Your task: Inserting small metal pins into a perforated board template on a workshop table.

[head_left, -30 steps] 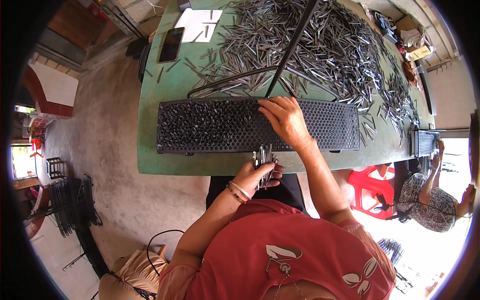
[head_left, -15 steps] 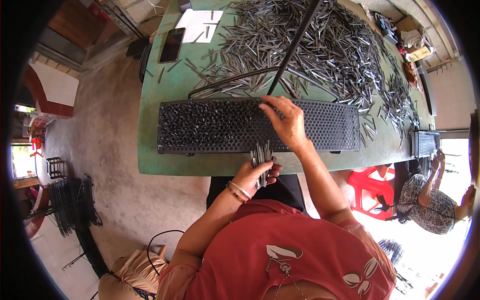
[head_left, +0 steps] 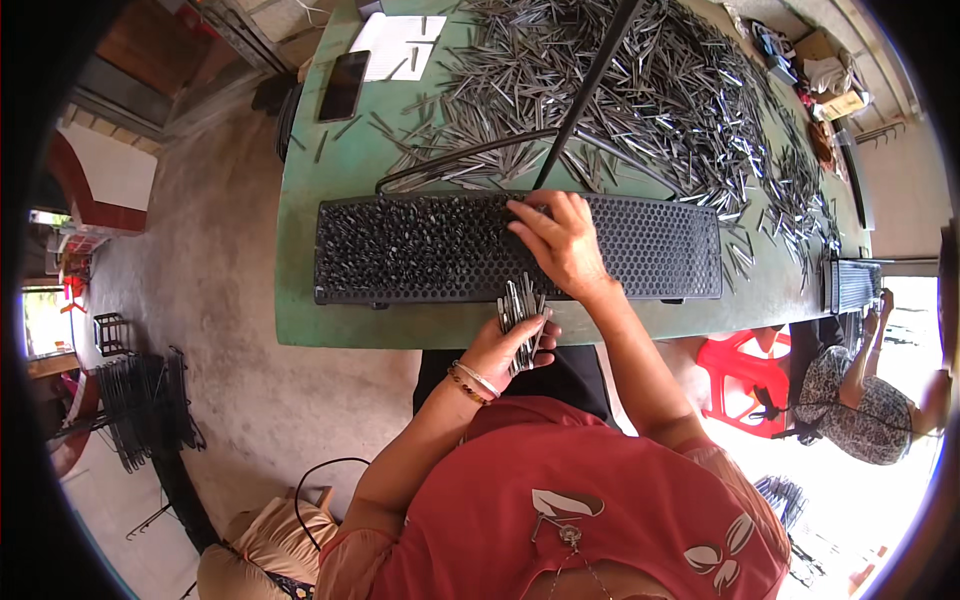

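Observation:
My left hand (head_left: 496, 352) is closed around a bundle of thin metal strips (head_left: 517, 306), their ends sticking up past the thumb. It is at the near edge of a long black perforated rack (head_left: 655, 250), below the rack's middle. Strips stand upright and packed in the holes of the rack's left half (head_left: 400, 245), while the holes on the right show bare. My right hand (head_left: 562, 245) is over the rack's middle, where the filled holes end. Its thumb and fingertips are pinched together; whatever they hold is too small to make out.
The rack lies along the near side of a green table (head_left: 300, 240). Behind it spreads a large heap of loose strips (head_left: 620, 100). A black rod (head_left: 590, 90) rises behind the rack. A phone (head_left: 344, 86) and paper (head_left: 400, 45) lie far left. Another person (head_left: 860, 405) works at right.
My right hand has shifted slightly left over the rack, its fingertips moving down toward the holes. My left hand keeps the bundle in nearly the same place.

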### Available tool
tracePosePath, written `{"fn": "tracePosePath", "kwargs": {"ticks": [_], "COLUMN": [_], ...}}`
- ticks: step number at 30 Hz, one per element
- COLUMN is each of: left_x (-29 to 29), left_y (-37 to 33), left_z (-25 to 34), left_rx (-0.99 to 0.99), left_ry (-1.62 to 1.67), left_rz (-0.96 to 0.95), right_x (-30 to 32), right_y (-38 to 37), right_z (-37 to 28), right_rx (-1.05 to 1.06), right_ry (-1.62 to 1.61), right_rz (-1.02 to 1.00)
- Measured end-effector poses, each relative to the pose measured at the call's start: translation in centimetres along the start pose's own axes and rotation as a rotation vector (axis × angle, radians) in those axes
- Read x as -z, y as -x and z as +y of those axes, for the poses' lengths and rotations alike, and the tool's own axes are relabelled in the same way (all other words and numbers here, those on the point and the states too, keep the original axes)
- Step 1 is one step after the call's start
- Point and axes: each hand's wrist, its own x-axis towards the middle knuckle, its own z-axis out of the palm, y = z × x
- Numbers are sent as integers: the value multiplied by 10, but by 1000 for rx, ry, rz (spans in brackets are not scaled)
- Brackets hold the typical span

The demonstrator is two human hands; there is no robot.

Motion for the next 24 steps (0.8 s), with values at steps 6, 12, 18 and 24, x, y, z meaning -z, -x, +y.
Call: {"fn": "tracePosePath", "kwargs": {"ticks": [6, 12, 18, 24], "left_x": [-5, -22, -27, -25], "left_y": [-4, -6, -9, -9], "left_z": [0, 4, 2, 1], "left_rx": [-177, -228, -127, -82], "left_ry": [97, 33, 61, 16], "left_rz": [20, 30, 81, 98], "right_x": [49, 60, 60, 48], "right_y": [18, 33, 25, -8], "right_z": [-13, -22, -9, 14], "right_rx": [-377, -851, -896, -403], "right_ry": [-502, -810, -756, -383], "right_rz": [-275, -467, -176, 72]}}
